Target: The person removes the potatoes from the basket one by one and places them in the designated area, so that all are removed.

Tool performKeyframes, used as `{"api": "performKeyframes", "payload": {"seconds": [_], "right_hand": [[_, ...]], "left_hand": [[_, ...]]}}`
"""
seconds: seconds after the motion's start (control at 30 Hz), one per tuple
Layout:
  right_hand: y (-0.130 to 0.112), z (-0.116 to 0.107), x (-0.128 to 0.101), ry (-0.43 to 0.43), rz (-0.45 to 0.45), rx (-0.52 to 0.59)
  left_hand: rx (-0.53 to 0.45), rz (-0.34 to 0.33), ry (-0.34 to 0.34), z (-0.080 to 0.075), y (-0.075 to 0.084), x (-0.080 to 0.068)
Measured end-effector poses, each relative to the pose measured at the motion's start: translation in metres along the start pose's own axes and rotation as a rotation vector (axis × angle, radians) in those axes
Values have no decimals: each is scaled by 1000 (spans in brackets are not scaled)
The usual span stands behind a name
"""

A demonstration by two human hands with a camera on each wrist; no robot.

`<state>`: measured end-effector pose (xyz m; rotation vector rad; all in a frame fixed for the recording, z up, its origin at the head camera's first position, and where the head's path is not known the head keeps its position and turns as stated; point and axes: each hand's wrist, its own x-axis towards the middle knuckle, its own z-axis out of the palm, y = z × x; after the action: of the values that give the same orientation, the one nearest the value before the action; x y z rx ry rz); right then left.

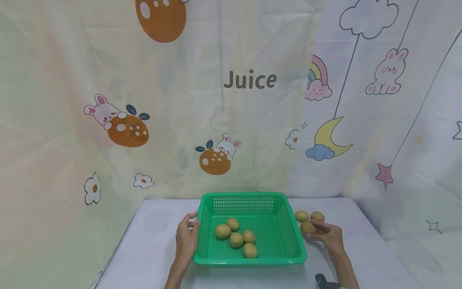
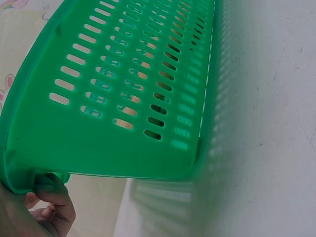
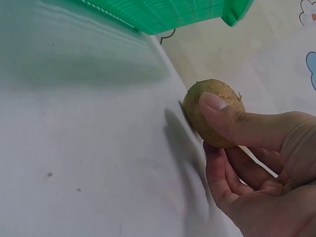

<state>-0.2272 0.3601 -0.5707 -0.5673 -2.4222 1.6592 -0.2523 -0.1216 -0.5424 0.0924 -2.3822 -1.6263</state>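
A green plastic basket [image 1: 252, 261] stands on the table with several potatoes [image 1: 236, 240] lying inside, mostly towards its left half. My left hand [image 1: 187, 237] grips the basket's left rim; the left wrist view shows curled fingers [image 2: 59, 202] at the rim's corner. To the right of the basket, my right hand [image 1: 330, 237] pinches a potato [image 3: 194, 109] between thumb and fingers. Two more potatoes lie beside that one, one pale [image 1: 301, 216] and one browner [image 1: 317, 216].
A white cloth covers the table [image 1: 144, 241]. Printed curtains [image 1: 260, 120] hang behind and at the sides. A dark green object [image 1: 325, 281] shows by the right wrist at the bottom edge.
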Motion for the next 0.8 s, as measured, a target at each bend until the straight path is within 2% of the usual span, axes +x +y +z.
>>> {"api": "performKeyframes", "payload": {"seconds": [0.8], "right_hand": [[11, 6, 0, 9, -9, -26]], "left_hand": [[8, -8, 9, 1, -1, 0]]}}
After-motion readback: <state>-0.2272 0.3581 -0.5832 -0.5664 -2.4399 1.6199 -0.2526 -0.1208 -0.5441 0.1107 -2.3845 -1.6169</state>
